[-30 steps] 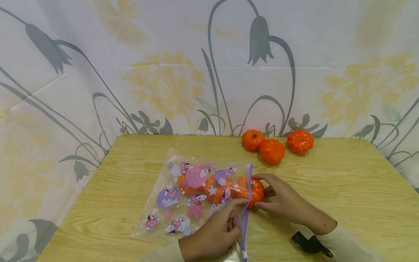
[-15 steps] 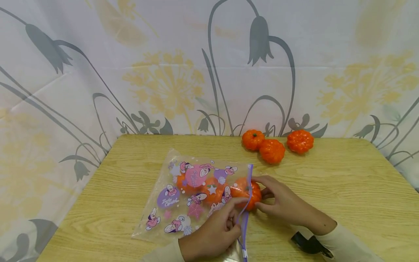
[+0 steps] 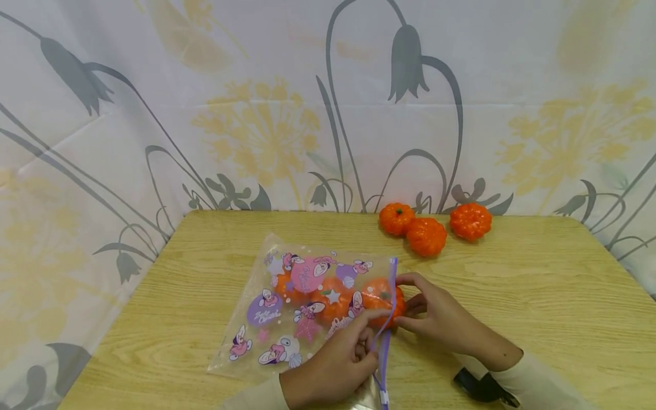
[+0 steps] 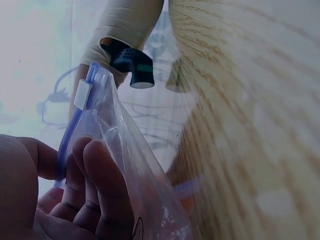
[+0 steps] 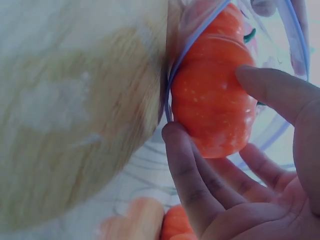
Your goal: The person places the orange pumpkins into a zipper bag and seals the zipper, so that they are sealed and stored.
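A clear printed zip bag (image 3: 258, 336) lies flat, its purple zip edge facing right. My left hand (image 3: 333, 361) rests over the bag's front and pinches the zip edge between thumb and fingers, as the left wrist view shows; a white slider (image 4: 83, 95) sits on that edge. My right hand (image 3: 435, 310) holds an orange toy pumpkin (image 5: 215, 95) by its sides, thumb on one and fingers on the other. Most of this pumpkin is inside the bag's mouth. Two more pumpkins, a middle one (image 3: 332, 302) and a left one (image 3: 291, 286), show through the film.
Three loose toy pumpkins lie at the table's back: one with a green stem (image 3: 397, 219), one touching it (image 3: 426, 237), and one apart to the right (image 3: 470, 221). A black device (image 3: 484, 387) is on the right wrist. A flowered cloth (image 3: 287, 114) hangs behind the wood-grain table (image 3: 538, 285).
My right hand has pushed the pumpkin leftward, deeper into the bag's mouth, and the middle pumpkin inside has shifted slightly left. My left hand has stayed on the zip edge.
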`<act>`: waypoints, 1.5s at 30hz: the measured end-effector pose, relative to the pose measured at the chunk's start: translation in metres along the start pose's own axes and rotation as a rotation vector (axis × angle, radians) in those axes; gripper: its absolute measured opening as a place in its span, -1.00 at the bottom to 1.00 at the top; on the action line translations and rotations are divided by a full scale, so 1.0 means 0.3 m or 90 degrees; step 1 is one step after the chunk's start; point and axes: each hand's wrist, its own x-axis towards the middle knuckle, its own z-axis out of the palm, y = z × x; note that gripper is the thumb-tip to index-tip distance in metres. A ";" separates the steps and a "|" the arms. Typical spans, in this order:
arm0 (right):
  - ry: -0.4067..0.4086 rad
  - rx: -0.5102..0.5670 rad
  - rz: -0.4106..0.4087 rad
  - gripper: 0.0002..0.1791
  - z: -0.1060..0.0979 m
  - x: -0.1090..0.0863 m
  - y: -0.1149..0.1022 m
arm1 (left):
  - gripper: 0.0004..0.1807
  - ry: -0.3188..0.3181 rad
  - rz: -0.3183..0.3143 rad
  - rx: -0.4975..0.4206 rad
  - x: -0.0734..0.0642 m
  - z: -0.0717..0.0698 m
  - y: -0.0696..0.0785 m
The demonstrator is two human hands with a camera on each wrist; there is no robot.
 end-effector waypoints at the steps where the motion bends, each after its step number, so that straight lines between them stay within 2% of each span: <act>1: 0.003 0.008 0.003 -0.32 0.000 0.000 0.000 | -0.31 -0.001 0.000 0.000 0.000 0.000 0.000; 9: 0.029 0.066 -0.027 -0.41 0.007 -0.001 0.001 | -0.31 -0.001 0.001 -0.001 0.003 -0.004 0.005; 20: 0.088 0.051 -0.026 -0.54 0.025 0.001 0.008 | -0.30 0.006 -0.010 -0.013 -0.003 0.005 0.001; 24: 0.094 0.048 -0.029 -0.62 0.029 0.004 0.013 | -0.31 0.004 -0.017 -0.016 -0.005 0.008 -0.001; 31: 0.061 0.058 0.005 -0.75 0.011 0.006 0.008 | -0.28 0.008 -0.025 -0.007 -0.001 0.007 0.001; 45: 0.017 0.028 0.007 -0.58 -0.007 0.006 0.012 | -0.28 0.003 -0.029 -0.001 0.013 0.004 -0.002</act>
